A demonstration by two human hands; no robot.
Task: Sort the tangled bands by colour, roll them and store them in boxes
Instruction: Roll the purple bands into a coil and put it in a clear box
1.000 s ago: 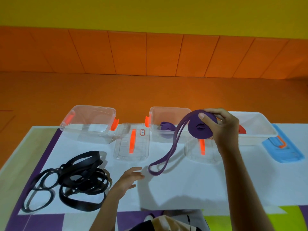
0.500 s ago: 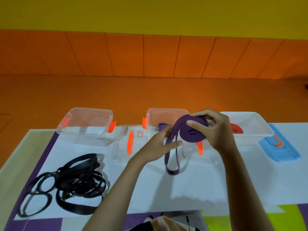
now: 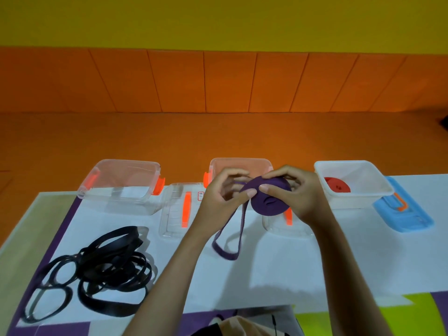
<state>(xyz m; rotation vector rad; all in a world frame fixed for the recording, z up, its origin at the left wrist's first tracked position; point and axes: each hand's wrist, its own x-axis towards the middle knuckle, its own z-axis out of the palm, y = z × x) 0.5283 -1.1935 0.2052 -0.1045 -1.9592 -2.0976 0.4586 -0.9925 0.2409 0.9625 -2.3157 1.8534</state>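
Both hands hold the half-rolled purple rubber band (image 3: 269, 202) just in front of the middle clear plastic box (image 3: 240, 163) at the far side of the white table (image 3: 278, 263). The right hand (image 3: 303, 197) grips the flat coil, the left hand (image 3: 223, 197) pinches its edge, and a loose loop hangs below. Tangled black bands (image 3: 104, 265) lie near left.

Label (image 3: 200, 196): one small white sticker, red-bordered, at the far right corner of the clear lid (image 3: 169, 214). It carries print too small to read. Nothing else legible: no brand, number or sign.
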